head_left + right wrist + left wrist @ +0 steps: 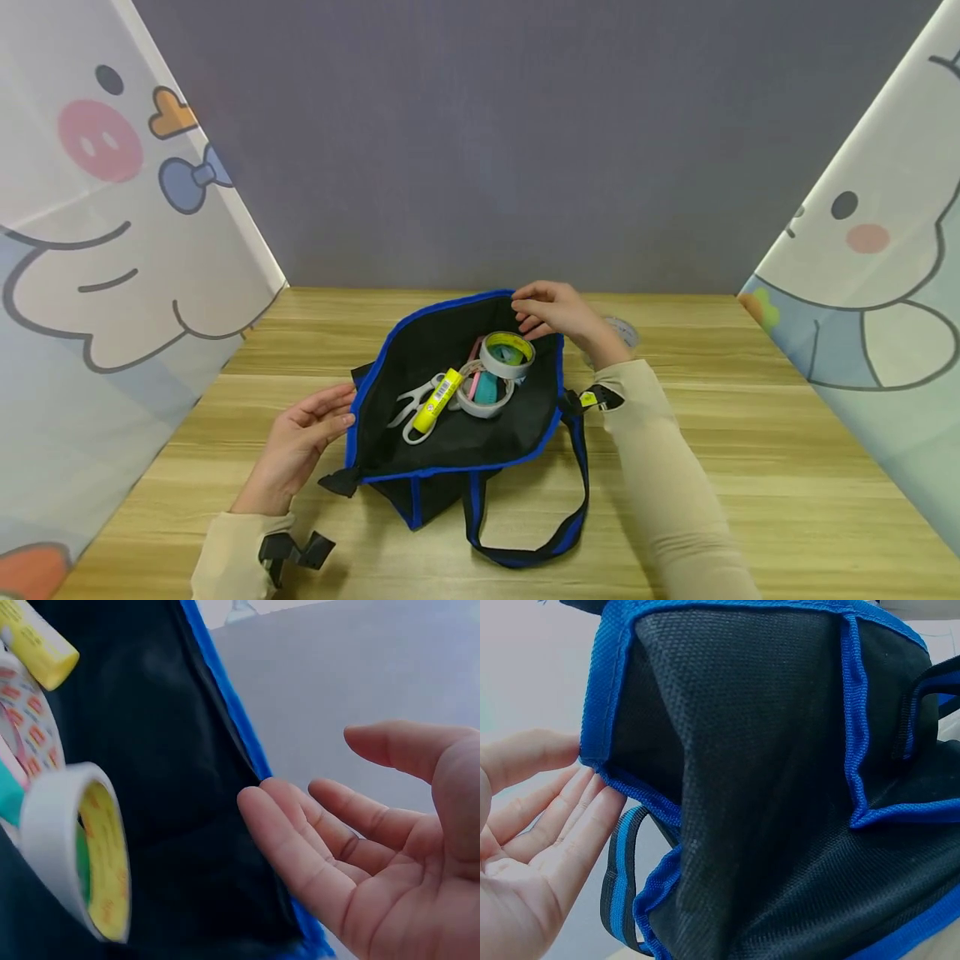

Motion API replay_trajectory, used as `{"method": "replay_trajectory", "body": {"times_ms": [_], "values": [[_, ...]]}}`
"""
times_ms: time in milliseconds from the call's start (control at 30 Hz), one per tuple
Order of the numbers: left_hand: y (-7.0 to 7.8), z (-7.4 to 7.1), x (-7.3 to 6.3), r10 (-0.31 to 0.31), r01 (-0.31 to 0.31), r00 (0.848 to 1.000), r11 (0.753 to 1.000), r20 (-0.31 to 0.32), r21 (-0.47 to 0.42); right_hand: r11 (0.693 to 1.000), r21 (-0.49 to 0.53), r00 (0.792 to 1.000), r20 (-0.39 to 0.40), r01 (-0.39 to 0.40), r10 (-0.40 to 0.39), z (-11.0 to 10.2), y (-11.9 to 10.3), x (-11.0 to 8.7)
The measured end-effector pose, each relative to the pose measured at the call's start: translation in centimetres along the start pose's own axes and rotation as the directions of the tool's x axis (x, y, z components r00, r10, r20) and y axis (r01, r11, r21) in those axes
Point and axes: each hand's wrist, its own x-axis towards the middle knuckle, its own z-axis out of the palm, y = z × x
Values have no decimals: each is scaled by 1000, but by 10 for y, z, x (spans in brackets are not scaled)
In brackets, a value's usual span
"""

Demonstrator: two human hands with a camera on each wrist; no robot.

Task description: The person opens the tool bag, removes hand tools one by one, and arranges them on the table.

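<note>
A black tool bag (480,454) with blue trim lies with its mouth spread wide. My left hand (300,442) pinches its left rim between thumb and fingers; the left wrist view shows them at a trim corner (592,761). At the far right corner, my right hand (558,317) has its fingers loosely extended, fingertips right at the rim, holding nothing. Inside the bag lie white-handled scissors (414,404), a yellow glue stick (438,401) and two white tape rolls. The upper roll (56,840) leans on the lower roll (480,409). A teal item (486,388) shows through the lower roll.
One bag strap (573,533) loops out over the wooden table (750,467) at the front right. Behind my right wrist is a clear round item (624,332), partly hidden. A grey panel (480,150) stands at the back, with cartoon-printed panels on both sides.
</note>
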Motion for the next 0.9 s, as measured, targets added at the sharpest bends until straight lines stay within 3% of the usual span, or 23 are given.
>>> {"method": "replay_trajectory", "body": {"times_ms": [200, 433, 900], "values": [[-1, 1, 1, 5, -5, 1000, 1000, 1, -1, 992, -123, 995, 100, 11, 1, 29, 4, 13], [-2, 1, 0, 2, -2, 1000, 1000, 3, -10, 970, -238, 975, 222, 42, 12, 59, 14, 25], [-2, -1, -2, -14, 14, 1000, 1000, -5, 0, 953, -299, 919, 358, -54, 164, 89, 27, 36]]}}
